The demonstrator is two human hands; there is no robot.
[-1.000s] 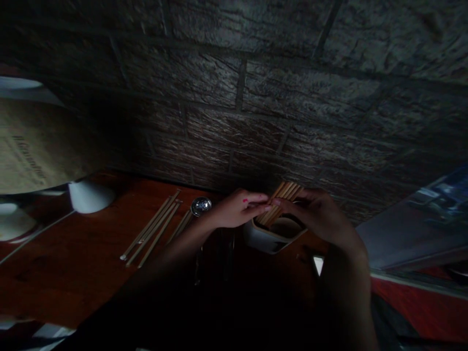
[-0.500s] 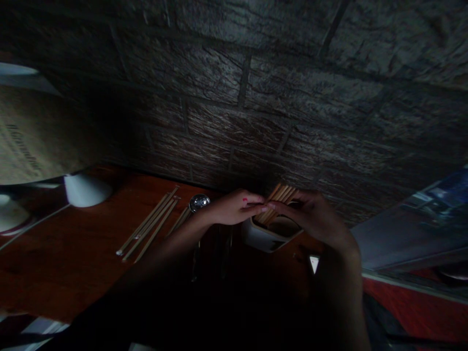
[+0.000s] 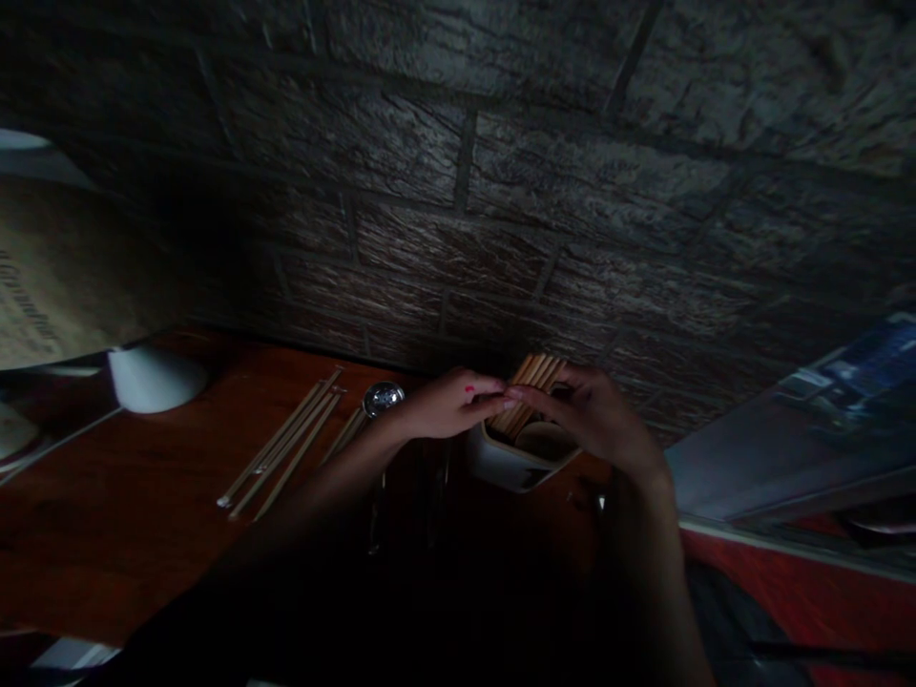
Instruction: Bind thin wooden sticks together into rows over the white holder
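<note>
A bundle of wooden chopsticks stands slanted in a white square container by the wall. My right hand is closed round the bundle from the right, its thumb across the front. From the left, my left hand presses its fingers against the same bundle, and its fingertips meet the right thumb. The lower ends of the chopsticks are inside the container, partly hidden by its rim. Left of my left forearm, several wrapped chopsticks lie side by side on the wooden table. Next to them is a shiny metal ladle.
A dark stone-block wall rises directly behind the table. On the left stand a brown paper bag with printing and a white cup-like object. A grey panel borders the right side. Deep shadow covers the near table.
The whole view has shifted slightly, so things appear a little further left. Both hands stay on the chopsticks at the container, with hardly any change in their hold.
</note>
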